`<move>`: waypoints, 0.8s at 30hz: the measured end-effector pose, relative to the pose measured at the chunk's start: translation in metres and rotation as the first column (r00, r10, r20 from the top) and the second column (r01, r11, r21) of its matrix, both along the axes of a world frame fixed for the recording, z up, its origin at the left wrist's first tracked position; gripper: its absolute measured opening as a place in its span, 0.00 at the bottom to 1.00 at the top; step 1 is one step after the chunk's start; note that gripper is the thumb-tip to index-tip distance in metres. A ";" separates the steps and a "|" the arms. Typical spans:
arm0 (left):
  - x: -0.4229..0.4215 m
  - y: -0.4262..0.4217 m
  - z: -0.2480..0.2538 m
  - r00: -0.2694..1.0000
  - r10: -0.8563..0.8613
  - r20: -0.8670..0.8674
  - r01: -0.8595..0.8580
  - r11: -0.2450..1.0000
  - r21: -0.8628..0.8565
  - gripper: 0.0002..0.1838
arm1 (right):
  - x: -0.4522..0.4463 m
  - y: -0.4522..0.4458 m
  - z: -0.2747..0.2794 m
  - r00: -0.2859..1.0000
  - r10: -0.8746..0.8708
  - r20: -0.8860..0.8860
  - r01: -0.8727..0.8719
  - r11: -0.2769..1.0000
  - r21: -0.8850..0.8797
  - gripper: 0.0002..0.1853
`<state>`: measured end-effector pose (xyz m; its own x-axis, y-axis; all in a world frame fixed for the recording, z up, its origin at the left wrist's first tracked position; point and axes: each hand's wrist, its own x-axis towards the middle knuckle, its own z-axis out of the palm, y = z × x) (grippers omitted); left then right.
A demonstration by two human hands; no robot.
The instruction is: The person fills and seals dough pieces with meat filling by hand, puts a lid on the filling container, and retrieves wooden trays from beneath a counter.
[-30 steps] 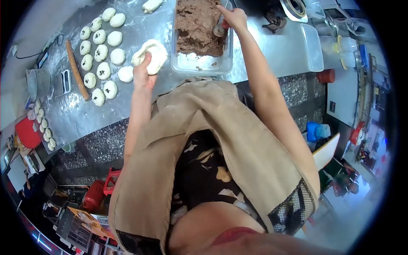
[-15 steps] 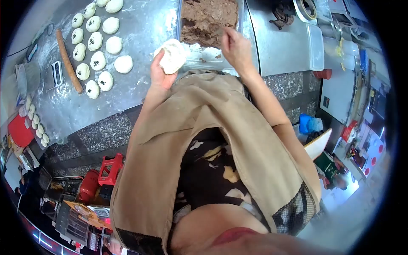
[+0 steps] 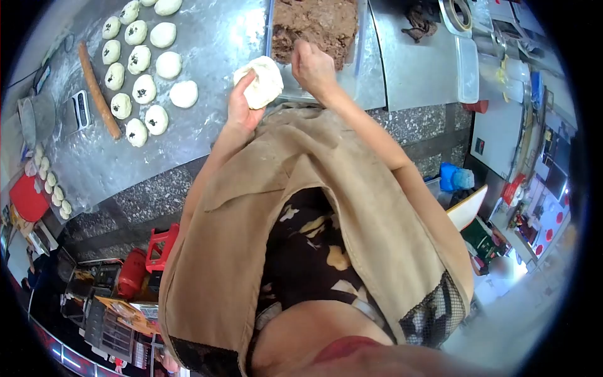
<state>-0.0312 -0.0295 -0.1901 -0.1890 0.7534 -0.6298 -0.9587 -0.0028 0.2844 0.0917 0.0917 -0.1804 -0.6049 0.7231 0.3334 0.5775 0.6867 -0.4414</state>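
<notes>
My left hand (image 3: 245, 105) holds a flattened piece of white dough (image 3: 261, 83), its thumb pressed over the near edge. My right hand (image 3: 312, 68) is closed over the near side of a clear plastic tub (image 3: 352, 92) of brown filling (image 3: 320, 25); whatever its fingers grip is hidden. The dough lies just left of the tub. Several round dough balls (image 3: 168, 65) sit on the metal table to the left, a number of them with dark specks on top, such as one (image 3: 144, 89) in the middle row.
A wooden rolling pin (image 3: 99, 91) and a small scale (image 3: 80, 109) lie at the left of the metal table (image 3: 157, 147). More dough pieces line its far left edge. To the right are a dark cloth (image 3: 419, 24), a clear lid (image 3: 467, 69) and a tape roll.
My right hand has moved from the tub's far right side to its near left, close to the dough. The view has shifted, and my left hand with the dough appears nearer the tub.
</notes>
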 end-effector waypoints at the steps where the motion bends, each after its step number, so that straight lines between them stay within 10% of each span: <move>1: 0.000 0.001 0.000 1.000 -0.011 -0.016 0.012 0.999 0.030 0.20 | -0.005 -0.001 0.002 0.999 -0.013 0.039 0.013 1.000 -0.015 0.06; 12: 0.003 0.005 0.005 0.993 -0.047 -0.109 0.052 0.998 0.046 0.19 | -0.004 0.006 -0.014 0.952 -0.210 -0.224 0.124 0.931 -0.342 0.08; 14: 0.004 0.005 0.009 0.990 -0.051 -0.135 0.053 0.999 0.008 0.19 | 0.003 0.003 -0.004 0.708 -0.587 -0.392 -0.071 0.493 -0.867 0.10; 23: 0.013 0.027 0.072 0.992 -0.033 -0.119 0.045 0.994 0.097 0.23 | 0.040 -0.027 0.099 0.621 -0.439 -0.649 -0.173 0.732 -0.660 0.10; 24: 0.016 0.034 0.080 0.991 -0.074 -0.109 0.082 0.994 0.078 0.24 | 0.045 -0.027 0.098 0.731 -0.148 -0.667 -0.096 0.944 -0.315 0.11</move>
<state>-0.0157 0.0045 -0.1101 -0.1897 0.8167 -0.5450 -0.9215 0.0434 0.3859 0.1364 0.0647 -0.0825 -0.2863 0.8704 0.4006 0.0573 0.4329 -0.8996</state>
